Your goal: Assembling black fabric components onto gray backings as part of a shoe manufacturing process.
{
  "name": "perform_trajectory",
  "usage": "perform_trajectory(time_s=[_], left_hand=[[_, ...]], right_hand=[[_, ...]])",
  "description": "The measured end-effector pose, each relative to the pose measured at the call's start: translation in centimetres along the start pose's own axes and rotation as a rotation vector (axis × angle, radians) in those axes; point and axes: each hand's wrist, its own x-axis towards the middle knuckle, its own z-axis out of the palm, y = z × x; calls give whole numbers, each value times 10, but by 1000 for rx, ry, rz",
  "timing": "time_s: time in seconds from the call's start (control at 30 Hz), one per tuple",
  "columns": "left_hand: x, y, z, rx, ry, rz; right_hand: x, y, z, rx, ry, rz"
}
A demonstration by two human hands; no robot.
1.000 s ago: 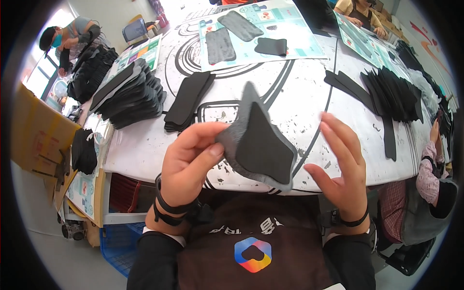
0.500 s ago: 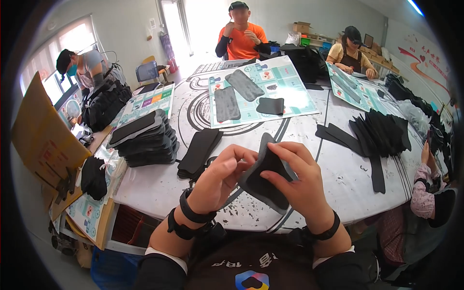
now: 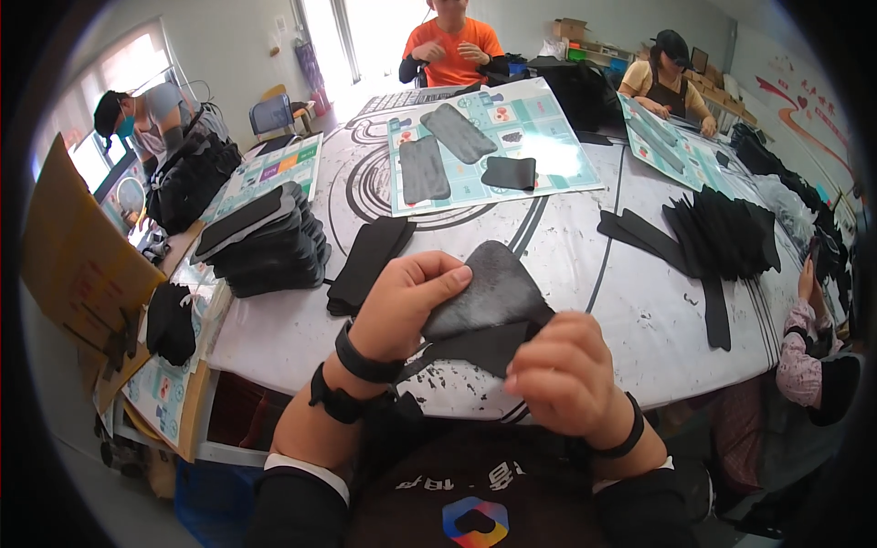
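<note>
A flat fabric piece, with a mottled grey face and a black part folded out below it, is held over the near part of the table. My left hand grips its left edge, thumb lying on the grey face. At its lower right corner is my right hand, fingers curled in around the black edge; the fingertips are partly hidden. Just beyond my left hand lies a small pile of black fabric strips.
A tall stack of grey-black pieces stands left. A glossy printed board bears two grey pieces and a folded black one. Black strips fan out at right. Co-workers sit or stand around the table; a cardboard sheet leans at far left.
The fabric piece has turned from its black hollow side to its grey face, flattened out. My right hand has moved down to its lower corner, fingers curling; my left thumb now presses the face.
</note>
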Motion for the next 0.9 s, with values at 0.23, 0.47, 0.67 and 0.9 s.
perform_trajectory(time_s=[0.23, 0.47, 0.67, 0.9], left_hand=[[13, -17, -42, -83, 73, -60], [23, -15, -52, -44, 135, -64], [43, -11, -64, -31, 160, -13], [50, -4, -28, 117, 79, -118]], right_hand=[[-36, -31, -55, 230, 0, 77], [-72, -46, -127, 185, 859, -20], [-120, -61, -241, -215, 1313, 148], [-131, -64, -236, -1472, 492, 386]])
